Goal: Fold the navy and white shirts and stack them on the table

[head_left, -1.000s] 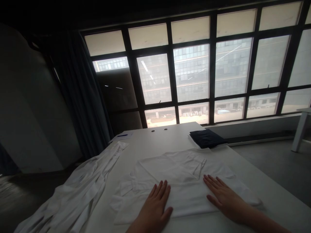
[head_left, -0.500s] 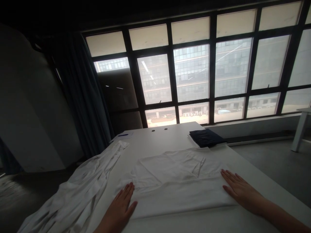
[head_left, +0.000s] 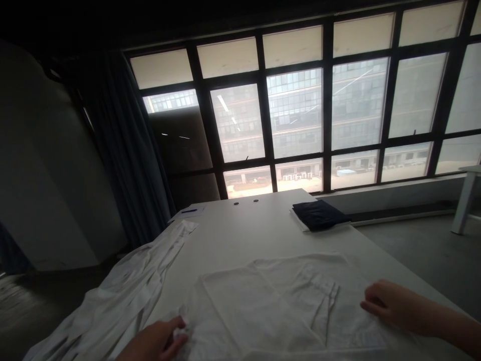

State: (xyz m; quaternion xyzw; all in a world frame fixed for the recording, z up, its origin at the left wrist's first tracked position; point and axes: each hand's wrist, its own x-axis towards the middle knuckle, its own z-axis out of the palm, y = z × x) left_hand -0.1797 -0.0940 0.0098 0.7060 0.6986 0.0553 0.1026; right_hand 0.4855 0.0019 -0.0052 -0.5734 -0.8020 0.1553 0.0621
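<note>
A folded white shirt lies on the white table right in front of me, with a creased, cuff-like part on its right half. My left hand is closed at the shirt's left edge, fingers curled onto the bunched cloth. At the right edge my right hand is closed too, with its thumb and fingertips pinched by the fabric. The near part of the shirt runs out of the bottom of the view.
Another white garment is spread loosely along the table's left side. A dark folded cloth rests on something white at the far right. Paper with a blue pen lies at the far left. The white table ends near the windows.
My hands went from lying flat on the shirt to curled at its sides. The shirt has slid toward me, and my left hand has moved down and left, the right slightly outward.
</note>
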